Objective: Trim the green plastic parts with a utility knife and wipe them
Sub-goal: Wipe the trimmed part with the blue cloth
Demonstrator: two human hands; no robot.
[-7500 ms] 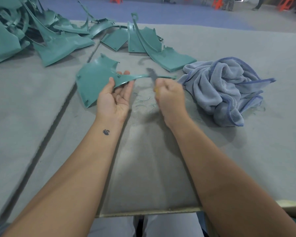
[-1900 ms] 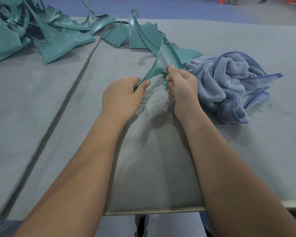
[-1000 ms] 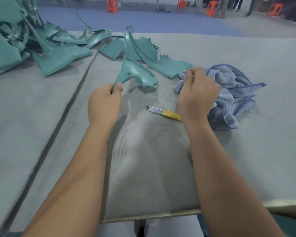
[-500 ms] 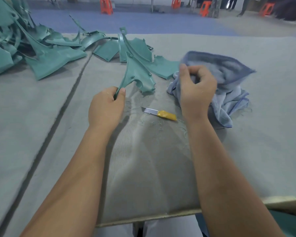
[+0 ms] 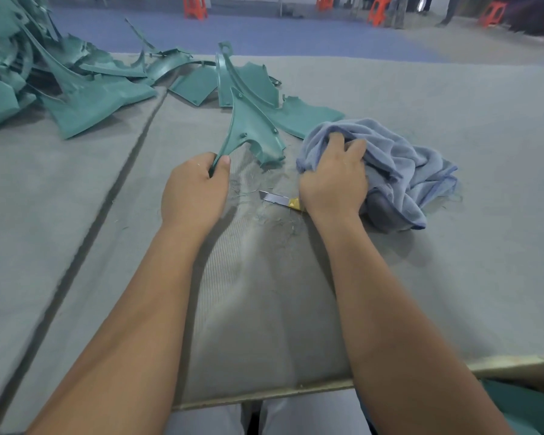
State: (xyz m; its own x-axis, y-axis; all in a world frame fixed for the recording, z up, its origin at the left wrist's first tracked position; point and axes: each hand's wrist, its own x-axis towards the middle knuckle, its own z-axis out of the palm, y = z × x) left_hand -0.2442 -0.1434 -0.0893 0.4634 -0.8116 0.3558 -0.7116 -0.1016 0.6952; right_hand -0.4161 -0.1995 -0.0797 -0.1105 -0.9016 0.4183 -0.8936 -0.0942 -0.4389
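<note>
A: Left hand [image 5: 195,189]?
B: Pinching the near tip of a green plastic part [image 5: 252,133] between thumb and curled fingers; held tilted up off the grey table [image 5: 453,277], far end pointing away.

A: Right hand [image 5: 333,180]?
B: Bunched on the near left edge of the blue cloth [image 5: 399,171], fingers curled into the fabric (fingertips partly buried in folds).

A: Utility knife [image 5: 280,200]?
B: Lying flat on the table between the two hands, untouched; blade pointing left, yellow body partly hidden under the right hand's heel.

A: Anything around it?
B: Thin green shavings [image 5: 274,221] scattered near the knife. More green parts [image 5: 258,86] just beyond the held one, and a big heap of parts [image 5: 44,83] at far left. Orange stools [image 5: 195,7] on the floor well beyond the table.
</note>
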